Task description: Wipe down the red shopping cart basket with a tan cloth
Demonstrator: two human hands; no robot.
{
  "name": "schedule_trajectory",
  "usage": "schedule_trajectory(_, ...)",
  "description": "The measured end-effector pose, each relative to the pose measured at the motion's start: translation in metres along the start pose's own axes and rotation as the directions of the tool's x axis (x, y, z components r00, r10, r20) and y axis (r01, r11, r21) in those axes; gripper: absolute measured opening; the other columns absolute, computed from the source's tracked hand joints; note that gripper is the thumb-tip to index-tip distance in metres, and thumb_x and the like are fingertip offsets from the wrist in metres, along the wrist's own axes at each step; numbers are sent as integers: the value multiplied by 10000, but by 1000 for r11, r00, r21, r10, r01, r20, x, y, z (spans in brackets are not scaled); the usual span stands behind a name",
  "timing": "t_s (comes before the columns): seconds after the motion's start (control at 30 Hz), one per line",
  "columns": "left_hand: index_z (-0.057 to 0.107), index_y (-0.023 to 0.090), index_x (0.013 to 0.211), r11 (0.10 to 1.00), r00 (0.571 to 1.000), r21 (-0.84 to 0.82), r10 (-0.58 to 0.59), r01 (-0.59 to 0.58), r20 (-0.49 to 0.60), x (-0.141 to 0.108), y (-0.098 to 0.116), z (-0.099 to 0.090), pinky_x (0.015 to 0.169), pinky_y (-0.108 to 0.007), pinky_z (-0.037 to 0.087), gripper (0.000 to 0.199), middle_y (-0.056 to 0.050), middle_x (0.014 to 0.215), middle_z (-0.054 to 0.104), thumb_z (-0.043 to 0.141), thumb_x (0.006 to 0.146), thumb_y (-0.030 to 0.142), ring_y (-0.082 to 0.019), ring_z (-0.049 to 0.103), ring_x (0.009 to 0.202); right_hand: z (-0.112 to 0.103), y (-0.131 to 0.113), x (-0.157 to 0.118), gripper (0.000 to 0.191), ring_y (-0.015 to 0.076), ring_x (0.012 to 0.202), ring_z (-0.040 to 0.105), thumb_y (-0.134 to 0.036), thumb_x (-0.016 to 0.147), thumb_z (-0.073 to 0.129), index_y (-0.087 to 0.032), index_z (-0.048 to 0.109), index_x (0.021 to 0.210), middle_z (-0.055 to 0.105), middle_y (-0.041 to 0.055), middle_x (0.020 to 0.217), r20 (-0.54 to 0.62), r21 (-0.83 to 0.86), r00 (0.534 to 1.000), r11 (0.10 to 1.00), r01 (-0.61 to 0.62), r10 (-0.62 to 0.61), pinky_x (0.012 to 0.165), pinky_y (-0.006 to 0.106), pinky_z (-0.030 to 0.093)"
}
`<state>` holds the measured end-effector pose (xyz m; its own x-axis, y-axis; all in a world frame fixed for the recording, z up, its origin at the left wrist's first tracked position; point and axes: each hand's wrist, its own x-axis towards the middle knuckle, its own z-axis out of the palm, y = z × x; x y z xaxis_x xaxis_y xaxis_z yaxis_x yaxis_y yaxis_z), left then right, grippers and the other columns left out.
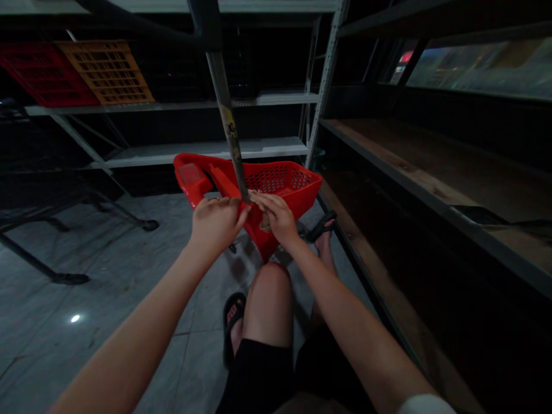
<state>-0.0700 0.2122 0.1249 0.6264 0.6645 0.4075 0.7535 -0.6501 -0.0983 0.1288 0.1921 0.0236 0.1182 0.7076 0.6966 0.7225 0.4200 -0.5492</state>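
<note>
A red plastic basket cart (302, 192) with a perforated side stands on the floor in front of my knees. A metal pole (228, 123) with worn yellow marks comes down from above to its near side. My left hand (218, 221) is closed over the cart's red edge, left of the pole's lower end, its thumb near the pole. Just right of the pole, my right hand (277, 217) is closed on a crumpled light-brown piece (265, 222), perhaps cloth or paper, that shows under its fingers.
White metal shelves (276, 99) hold a red crate (47, 75) and a yellow crate (107, 72) at the back. Brown shelving (414, 167) runs along the right. Dark frame legs (38, 261) stand on the left floor.
</note>
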Motion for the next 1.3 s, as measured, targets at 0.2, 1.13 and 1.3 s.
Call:
schedule_trajectory(0.2,812,232,1017,996,978,4,92,-93,-186,-6,-21,24,683,-390,406,470,-90,831,790,391,1079,433,-269,715,776,-25,76,-5,513,195,1315,629,-56,884,456,-182,748,1285,718,113,1381,12,-140,990,981,-135,138,1201,410,456)
schedule_trajectory(1.13,668,128,1208,986,952,11,165,-168,-259,4,-23,50,950,-472,460,314,-173,1186,739,462,1044,300,-345,649,1128,45,-17,10,449,231,1372,565,-143,1003,550,-127,608,1448,628,108,1511,294,-306,955,949,75,20,1219,373,435)
schedule_trajectory(1.3,690,149,895,977,985,194,118,-91,-128,19,-38,78,857,-476,420,444,-154,849,723,340,1088,343,-336,660,912,-9,47,-4,491,220,1416,535,-81,947,549,-180,633,1420,633,85,1509,250,-431,959,902,-13,133,1246,407,413)
